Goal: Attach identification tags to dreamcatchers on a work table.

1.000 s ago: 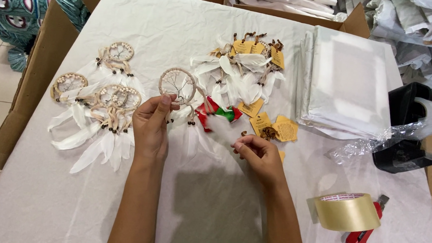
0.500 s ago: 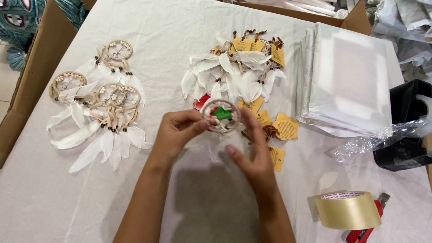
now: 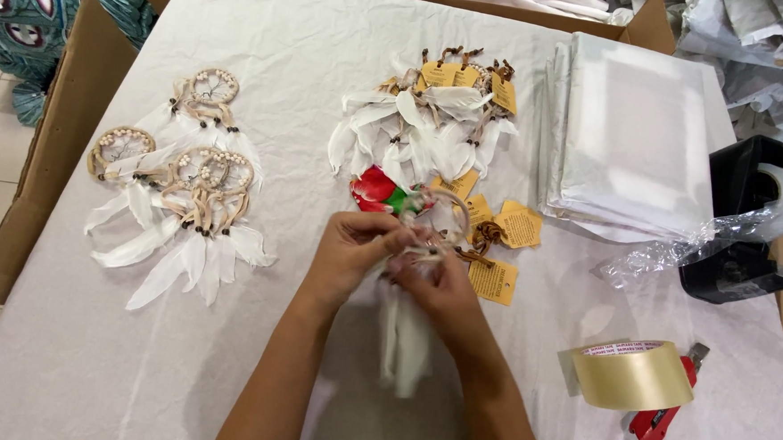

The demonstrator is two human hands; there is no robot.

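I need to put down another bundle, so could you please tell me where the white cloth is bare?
Bare white cloth lies between the left cluster of white-feathered hoop dreamcatchers and the tagged feather pile, and along the near left edge. It is crowded around both hands, and on the right by the stacked white bags, the black tape dispenser and the tan tape roll.

The table cover point(image 3: 311, 55) at upper centre looked like matt white cloth, faintly creased. The dreamcatchers point(image 3: 180, 173) at left had soft white feathers and wrapped, fibrous hoops. The tape roll point(image 3: 632, 375) at lower right was glossy tan plastic; the tags point(image 3: 495, 279) matt yellow paper.
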